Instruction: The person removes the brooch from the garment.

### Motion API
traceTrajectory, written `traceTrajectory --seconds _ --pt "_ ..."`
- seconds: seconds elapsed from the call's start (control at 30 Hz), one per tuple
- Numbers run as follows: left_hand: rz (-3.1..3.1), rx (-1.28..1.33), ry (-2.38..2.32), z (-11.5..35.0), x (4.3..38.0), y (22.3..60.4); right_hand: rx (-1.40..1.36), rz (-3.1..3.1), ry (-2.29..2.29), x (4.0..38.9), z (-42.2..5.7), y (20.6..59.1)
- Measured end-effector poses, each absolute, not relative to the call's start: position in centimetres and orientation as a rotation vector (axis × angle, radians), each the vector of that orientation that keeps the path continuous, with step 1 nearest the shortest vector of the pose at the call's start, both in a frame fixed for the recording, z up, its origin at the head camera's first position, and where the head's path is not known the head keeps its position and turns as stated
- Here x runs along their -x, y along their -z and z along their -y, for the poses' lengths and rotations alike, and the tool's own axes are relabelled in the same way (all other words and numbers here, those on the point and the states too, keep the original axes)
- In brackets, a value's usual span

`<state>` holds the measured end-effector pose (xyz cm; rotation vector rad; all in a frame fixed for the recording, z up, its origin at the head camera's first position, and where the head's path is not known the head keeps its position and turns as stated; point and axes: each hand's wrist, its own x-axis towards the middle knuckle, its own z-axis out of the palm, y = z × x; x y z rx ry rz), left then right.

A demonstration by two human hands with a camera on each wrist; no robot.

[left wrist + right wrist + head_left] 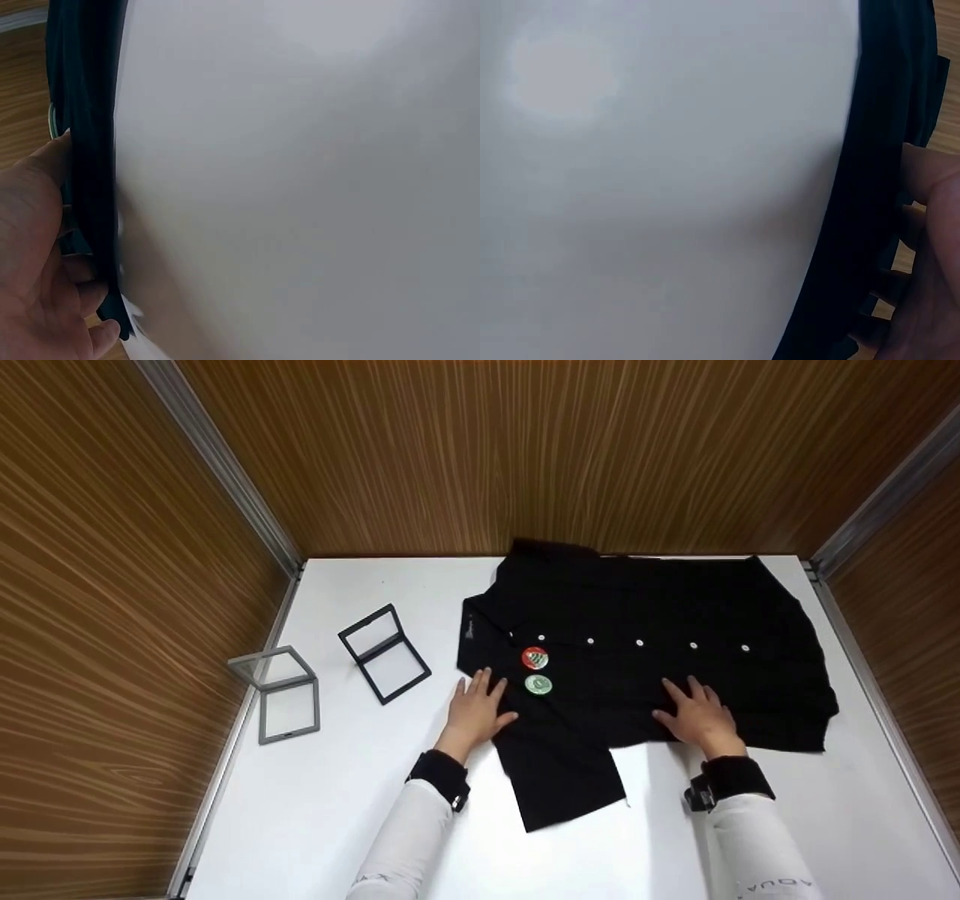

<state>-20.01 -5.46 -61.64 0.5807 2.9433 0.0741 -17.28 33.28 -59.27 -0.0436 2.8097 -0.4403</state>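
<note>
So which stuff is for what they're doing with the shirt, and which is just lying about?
Probably part of the job:
black shirt, being touched
red badge, on it
green badge, on it

Seemingly just lying about, untouched:
black two-panel frame
grey two-panel frame

This is a small panelled work booth, more like a lab recording station than a room in a home. A wood-grain back panel (480, 450) stands beyond both hands, with a left side panel (97, 645) out past the left hand (474, 711) and a right side panel (915, 585) past the right hand (701, 716). Grey corner posts (226, 465), probably aluminium, join them. A plain white tabletop (315, 795) lies beneath the hands; each wrist wears a black strap (437, 775).
</note>
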Motion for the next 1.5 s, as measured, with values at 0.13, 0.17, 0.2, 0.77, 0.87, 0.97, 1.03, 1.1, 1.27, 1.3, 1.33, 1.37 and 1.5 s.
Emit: traceTrajectory --seconds 0.13,0.17,0.2,0.77,0.87,0.97,1.03,1.1,1.27,1.3,1.33,1.37,1.5 --pt "-2.937 -0.545 -0.121 6.7 20.0 61.7 0.063 -2.824 0.419 17.8 -32.0 59.5" --pt "-2.933 -0.537 -0.133 7.0 20.0 61.7 0.067 -2.827 0.416 17.9 -31.8 59.6" --pt "-2.929 -0.529 -0.148 7.3 20.0 61.8 0.071 -2.831 0.414 18.0 -31.5 59.6" --pt "-2.891 -0.447 -0.378 10.9 20.5 61.6 0.112 -2.855 0.362 19.2 -28.5 59.7" --pt "-2.888 -0.453 -0.362 11.0 20.7 61.6 0.113 -2.856 0.366 19.2 -28.4 59.6" --pt "-2.873 -0.457 -0.339 11.1 20.7 61.5 0.111 -2.854 0.369 19.2 -28.4 59.5" --pt "-2.871 -0.464 -0.337 11.2 20.7 61.4 0.109 -2.848 0.370 19.3 -28.4 59.5" --pt "-2.871 -0.470 -0.353 11.2 20.6 61.4 0.110 -2.840 0.367 19.3 -28.4 59.3" --pt "-2.881 -0.490 -0.376 11.6 20.3 61.5 0.140 -2.877 0.289 19.2 -28.0 58.9" --pt "-2.885 -0.492 -0.372 11.6 20.3 61.5 0.156 -2.900 0.270 19.1 -27.8 58.9" --pt "-2.892 -0.496 -0.374 11.6 20.2 61.5 0.174 -2.923 0.260 19.2 -27.6 58.8" --pt "-2.898 -0.500 -0.374 11.6 20.2 61.5 0.196 -2.947 0.256 19.2 -27.5 58.8" --pt "-2.936 -0.517 -0.391 11.2 20.1 61.3 0.329 -3.025 0.354 19.8 -26.2 58.5"
